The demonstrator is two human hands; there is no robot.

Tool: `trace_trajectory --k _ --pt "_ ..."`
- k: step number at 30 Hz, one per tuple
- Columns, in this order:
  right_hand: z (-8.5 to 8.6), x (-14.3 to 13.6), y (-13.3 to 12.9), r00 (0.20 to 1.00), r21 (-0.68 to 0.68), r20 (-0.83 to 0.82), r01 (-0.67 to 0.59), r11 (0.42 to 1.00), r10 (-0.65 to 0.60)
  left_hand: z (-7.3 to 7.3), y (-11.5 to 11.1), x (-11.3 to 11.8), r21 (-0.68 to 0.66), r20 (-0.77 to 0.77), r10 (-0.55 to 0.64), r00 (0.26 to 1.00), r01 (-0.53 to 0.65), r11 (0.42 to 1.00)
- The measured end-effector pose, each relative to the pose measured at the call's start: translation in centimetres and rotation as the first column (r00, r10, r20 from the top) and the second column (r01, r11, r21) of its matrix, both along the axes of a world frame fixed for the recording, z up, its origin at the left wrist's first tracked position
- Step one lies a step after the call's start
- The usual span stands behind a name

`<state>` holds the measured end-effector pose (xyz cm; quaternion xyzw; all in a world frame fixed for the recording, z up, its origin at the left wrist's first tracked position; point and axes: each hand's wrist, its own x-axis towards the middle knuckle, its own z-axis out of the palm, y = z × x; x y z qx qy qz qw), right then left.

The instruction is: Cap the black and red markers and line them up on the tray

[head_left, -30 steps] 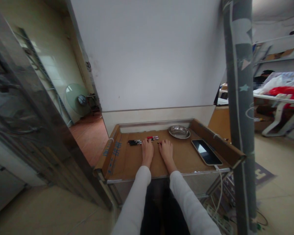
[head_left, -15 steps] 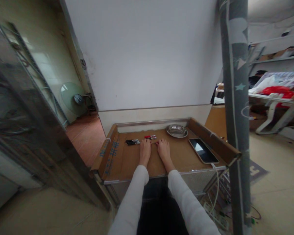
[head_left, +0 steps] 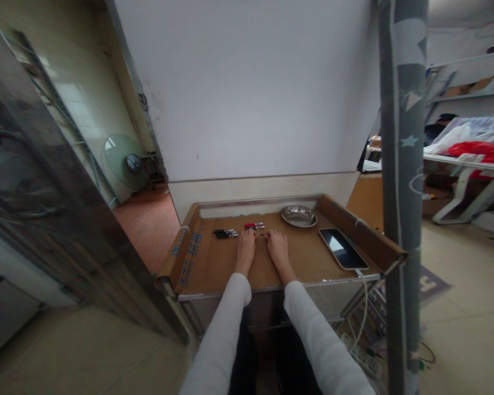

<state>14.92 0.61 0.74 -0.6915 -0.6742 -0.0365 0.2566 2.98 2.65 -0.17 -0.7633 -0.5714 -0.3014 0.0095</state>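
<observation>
Both of my hands rest low over the cardboard-lined tray top, a short gap apart. The fingers of my left hand [head_left: 246, 248] are curled together just in front of the red marker pens; what they hold is hidden. In my right hand [head_left: 277, 246], the fingers pinch a slim dark pen-like piece [head_left: 263, 235] that points toward the left hand. Its kind is too small to tell. Several black marker pens [head_left: 225, 233] lie side by side left of my left hand. Red marker pens [head_left: 254, 225] lie just beyond my fingertips.
A round steel dish [head_left: 299, 216] stands at the back right. In front of it lies a phone [head_left: 343, 248] with a white charging cable [head_left: 365, 307] hanging over the front edge. Raised cardboard sides [head_left: 360, 233] border the surface, and a grey padded pole [head_left: 403, 192] rises at the right.
The view has shifted slightly, so the tray and its contents appear a little higher and farther right. My hands stay close together; more of the thin dark piece shows between them.
</observation>
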Motion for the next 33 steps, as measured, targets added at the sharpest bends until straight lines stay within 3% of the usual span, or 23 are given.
trace_trajectory --k 7,15,20,33 --pt "0.08 0.04 -0.26 0.999 0.016 -0.039 0.026 1.000 -0.025 0.07 -0.17 -0.05 -0.028 0.002 -0.017 1.000 0.017 0.999" --pt "-0.04 -0.03 -0.07 0.997 -0.020 -0.016 -0.079 0.997 0.079 -0.07 -0.22 -0.13 -0.027 0.055 -0.085 0.995 0.086 0.996" --pt "-0.16 0.31 -0.24 0.997 0.014 -0.069 -0.029 0.999 0.030 -0.13 -0.22 -0.16 -0.032 0.072 -0.049 0.996 0.052 0.998" --pt "-0.41 0.20 -0.10 0.994 0.023 -0.060 -0.093 0.995 0.095 0.13 -0.81 -0.21 -0.003 0.078 -0.070 0.994 0.071 0.997"
